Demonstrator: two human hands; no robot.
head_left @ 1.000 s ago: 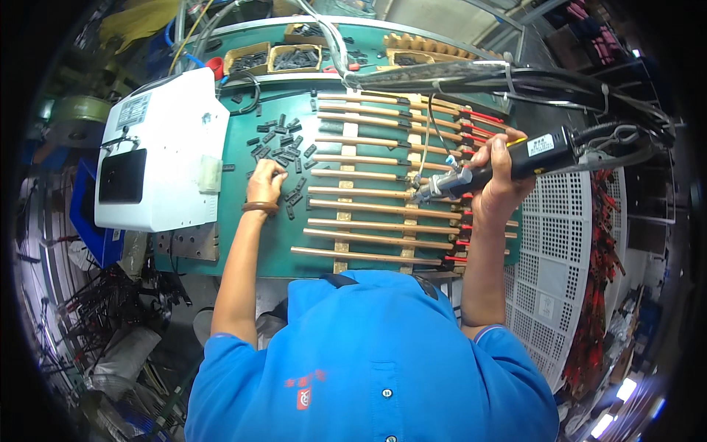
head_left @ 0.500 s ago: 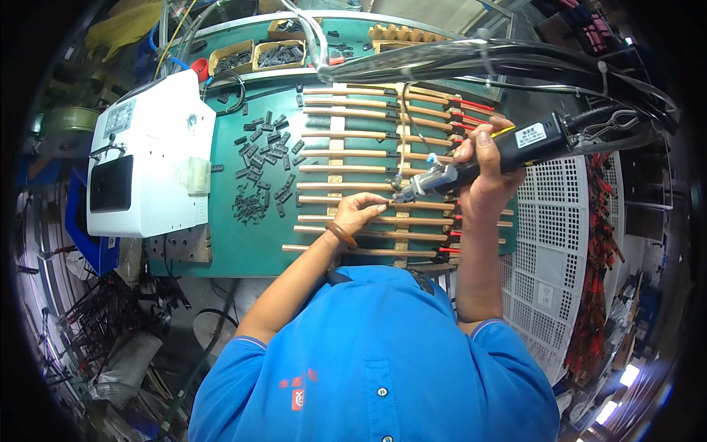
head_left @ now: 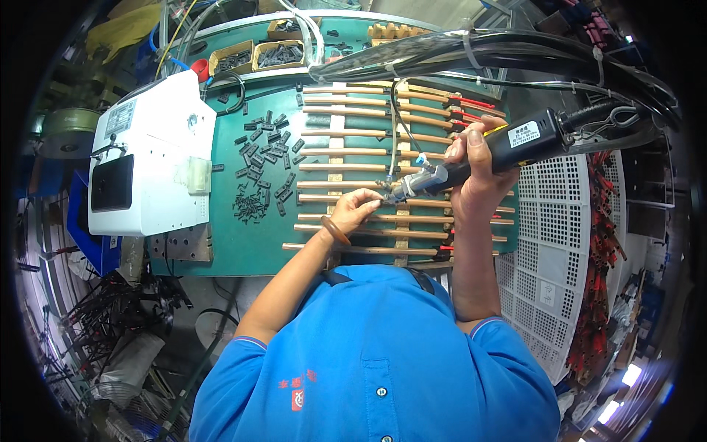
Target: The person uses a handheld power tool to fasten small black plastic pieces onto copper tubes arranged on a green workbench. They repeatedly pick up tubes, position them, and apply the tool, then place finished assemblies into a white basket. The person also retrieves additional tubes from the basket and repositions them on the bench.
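Note:
My right hand (head_left: 477, 166) is wrapped round a black power screwdriver (head_left: 526, 140), which slants down to the left. Its grey metal nose (head_left: 420, 183) reaches the tubes beside my left fingertips. My left hand (head_left: 356, 209) is closed in a pinch by that nose, over the row of copper-coloured tubes (head_left: 324, 198). What the pinch holds is too small to make out. Several such tubes lie side by side across two wooden strips (head_left: 401, 239), with black and red pieces at their right ends. A thin hose (head_left: 398, 125) runs down to the nose.
Small black plastic parts (head_left: 258, 151) and a pile of screws (head_left: 251, 208) lie on the green table (head_left: 228, 254). To the left stands a white machine (head_left: 151, 158). Cardboard boxes (head_left: 278, 54) sit behind, a black cable bundle (head_left: 515, 55) hangs overhead, and a white perforated crate (head_left: 549, 250) stands right.
The screwdriver and my right hand have shifted slightly left. My left hand has also slid a little left, keeping its pinch near the nose. The hose and cable bundle have swayed.

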